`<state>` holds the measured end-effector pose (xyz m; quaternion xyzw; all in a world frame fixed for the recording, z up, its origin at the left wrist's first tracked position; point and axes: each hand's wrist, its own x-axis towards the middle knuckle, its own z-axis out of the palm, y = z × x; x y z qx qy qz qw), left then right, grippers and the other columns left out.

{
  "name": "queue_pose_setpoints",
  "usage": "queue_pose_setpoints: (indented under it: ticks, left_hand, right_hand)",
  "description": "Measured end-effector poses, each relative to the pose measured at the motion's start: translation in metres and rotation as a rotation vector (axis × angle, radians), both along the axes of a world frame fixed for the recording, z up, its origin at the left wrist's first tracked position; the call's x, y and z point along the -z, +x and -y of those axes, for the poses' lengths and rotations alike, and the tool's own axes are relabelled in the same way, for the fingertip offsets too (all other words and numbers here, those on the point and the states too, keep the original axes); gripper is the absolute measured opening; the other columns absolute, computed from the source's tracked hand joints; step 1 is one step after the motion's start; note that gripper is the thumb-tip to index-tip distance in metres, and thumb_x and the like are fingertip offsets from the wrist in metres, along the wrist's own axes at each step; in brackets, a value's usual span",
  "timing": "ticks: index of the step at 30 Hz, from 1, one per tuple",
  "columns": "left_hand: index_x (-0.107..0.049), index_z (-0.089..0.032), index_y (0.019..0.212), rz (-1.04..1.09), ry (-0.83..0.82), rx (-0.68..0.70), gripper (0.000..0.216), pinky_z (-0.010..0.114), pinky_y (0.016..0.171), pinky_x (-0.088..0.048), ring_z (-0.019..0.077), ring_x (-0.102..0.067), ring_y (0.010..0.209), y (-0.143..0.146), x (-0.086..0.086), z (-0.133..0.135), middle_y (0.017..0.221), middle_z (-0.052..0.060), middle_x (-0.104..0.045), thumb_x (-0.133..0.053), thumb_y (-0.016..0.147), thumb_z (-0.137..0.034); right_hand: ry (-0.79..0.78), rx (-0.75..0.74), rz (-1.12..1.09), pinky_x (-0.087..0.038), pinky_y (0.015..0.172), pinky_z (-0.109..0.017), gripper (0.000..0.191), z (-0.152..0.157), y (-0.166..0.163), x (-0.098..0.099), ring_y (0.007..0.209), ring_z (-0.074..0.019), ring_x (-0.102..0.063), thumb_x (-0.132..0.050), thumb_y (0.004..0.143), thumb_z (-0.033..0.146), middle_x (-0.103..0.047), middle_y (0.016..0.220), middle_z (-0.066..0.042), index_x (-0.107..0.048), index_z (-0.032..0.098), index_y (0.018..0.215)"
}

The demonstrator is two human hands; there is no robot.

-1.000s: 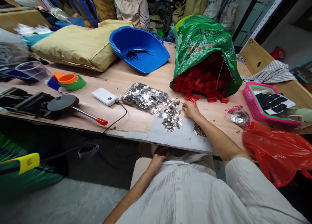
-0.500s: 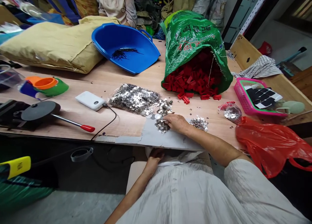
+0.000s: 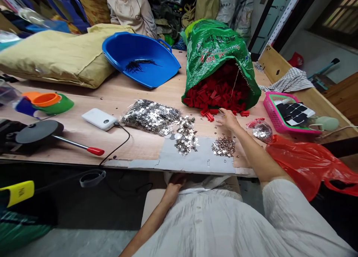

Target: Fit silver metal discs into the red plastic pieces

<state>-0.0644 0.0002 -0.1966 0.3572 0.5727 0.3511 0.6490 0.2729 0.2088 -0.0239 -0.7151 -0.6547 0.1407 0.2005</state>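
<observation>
My right hand [image 3: 229, 120] reaches over the table, its fingers apart, just in front of the red plastic pieces [image 3: 208, 114] spilling from the mouth of a green woven bag [image 3: 215, 44]. Nothing shows in its fingers. Below the table edge, my left hand [image 3: 176, 181] rests at my lap, with its fingers partly hidden. A loose pile of flat silvery metal pieces [image 3: 186, 137] lies on a grey sheet [image 3: 195, 160]. To its right is a heap of small shiny metal rings or beads [image 3: 223, 146]. A clear bag full of silvery pieces [image 3: 151, 116] lies behind to the left.
A hand press with a red-tipped lever [image 3: 95, 151] stands at left, near a white power bank [image 3: 100, 119] with a cable. Farther back are a blue basin [image 3: 165, 68] and a brown sack [image 3: 56, 59]. A pink basket [image 3: 271, 109] and red plastic bag [image 3: 310, 163] lie right. A person sits opposite.
My right hand has left the silvery pile and moved right and away from me to the red pieces. My left hand stays at my lap. The view has shifted slightly.
</observation>
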Motion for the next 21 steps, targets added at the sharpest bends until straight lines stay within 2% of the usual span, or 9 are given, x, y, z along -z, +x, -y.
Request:
queue_pose_setpoints:
  ticks: [2,5,9,14,18,21]
  left_hand:
    - [-0.073,-0.017,0.094,-0.008,0.003,-0.004,0.043,0.044,0.1,-0.047,0.0317,-0.063,0.109,0.001,-0.005,0.0,0.107,0.011,-0.072,-0.08,0.06,-0.043]
    - [-0.073,-0.017,0.094,-0.012,0.006,-0.016,0.041,0.045,0.1,-0.046,0.0321,-0.063,0.109,0.001,-0.009,0.0,0.107,0.011,-0.072,-0.08,0.06,-0.04]
    - [-0.074,-0.019,0.093,-0.007,0.009,-0.032,0.04,0.045,0.1,-0.047,0.032,-0.063,0.11,-0.001,-0.012,0.002,0.107,0.01,-0.072,-0.079,0.061,-0.041]
    - [-0.073,-0.019,0.094,0.025,-0.012,-0.032,0.045,0.046,0.099,-0.049,0.0328,-0.065,0.107,-0.004,-0.009,0.002,0.106,0.011,-0.073,-0.08,0.058,-0.045]
    - [-0.072,-0.021,0.092,0.109,-0.03,-0.033,0.045,0.049,0.1,-0.049,0.0333,-0.066,0.107,-0.005,-0.002,0.002,0.104,0.01,-0.073,-0.081,0.058,-0.049]
    - [-0.071,-0.021,0.091,0.161,-0.047,-0.053,0.043,0.05,0.102,-0.048,0.0328,-0.066,0.107,-0.004,0.001,0.001,0.103,0.009,-0.074,-0.082,0.059,-0.049]
  right_hand:
    - [-0.04,-0.068,0.008,-0.042,0.1,-0.034,0.084,-0.016,-0.005,0.001,0.118,-0.0249,-0.055,-0.076,0.075,0.044,-0.046,0.135,-0.012,-0.037,0.029,0.148]
    - [-0.116,-0.146,0.063,-0.044,0.098,-0.036,0.082,-0.035,-0.022,0.001,0.114,-0.0263,-0.057,-0.069,0.08,0.052,-0.046,0.133,-0.012,-0.031,0.033,0.15]
    - [-0.175,-0.282,0.127,-0.043,0.098,-0.036,0.062,-0.037,-0.044,0.002,0.115,-0.0275,-0.056,-0.065,0.084,0.047,-0.046,0.134,-0.01,-0.045,0.034,0.142]
    - [-0.186,-0.342,0.125,-0.044,0.096,-0.034,0.049,-0.004,-0.05,0.0,0.109,-0.024,-0.059,-0.064,0.086,0.041,-0.052,0.13,-0.009,-0.057,0.029,0.133]
    - [-0.211,-0.397,0.102,-0.045,0.095,-0.034,0.044,0.0,-0.033,-0.019,0.109,-0.0243,-0.059,-0.066,0.084,0.047,-0.059,0.125,-0.009,-0.064,0.028,0.124]
    - [-0.092,-0.281,0.092,-0.046,0.092,-0.035,0.046,-0.03,-0.017,-0.044,0.108,-0.0242,-0.06,-0.062,0.087,0.05,-0.06,0.125,-0.01,-0.062,0.027,0.126]
